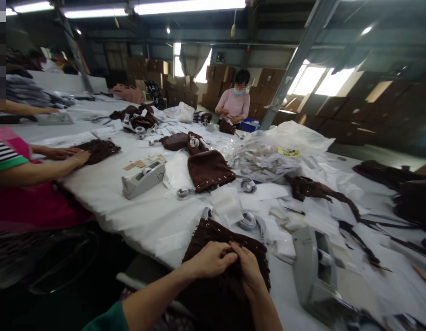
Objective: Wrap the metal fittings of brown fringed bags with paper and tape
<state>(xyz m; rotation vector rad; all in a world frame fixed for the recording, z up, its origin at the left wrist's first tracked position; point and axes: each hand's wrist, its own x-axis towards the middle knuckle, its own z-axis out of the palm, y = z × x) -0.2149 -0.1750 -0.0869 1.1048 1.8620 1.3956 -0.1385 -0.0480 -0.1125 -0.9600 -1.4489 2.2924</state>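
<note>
A dark brown fringed suede bag [213, 239] lies at the near edge of the white-covered table [130, 211], right in front of me. My left hand [209, 259] pinches the bag's top flap, fingers curled closed on the material. My right hand [249, 266] meets it from the right, its fingers also pinched on the same spot of the bag. Both hands touch each other at the fingertips.
A grey tape dispenser [314, 271] sits just right of my hands, another grey tape dispenser [143, 179] farther left. Tape rolls [248, 219], paper sheets, more brown bags [209, 170] and plastic bags [278, 147] litter the table. A seated person's arms [43, 165] work at left; another person [235, 103] works at the far end.
</note>
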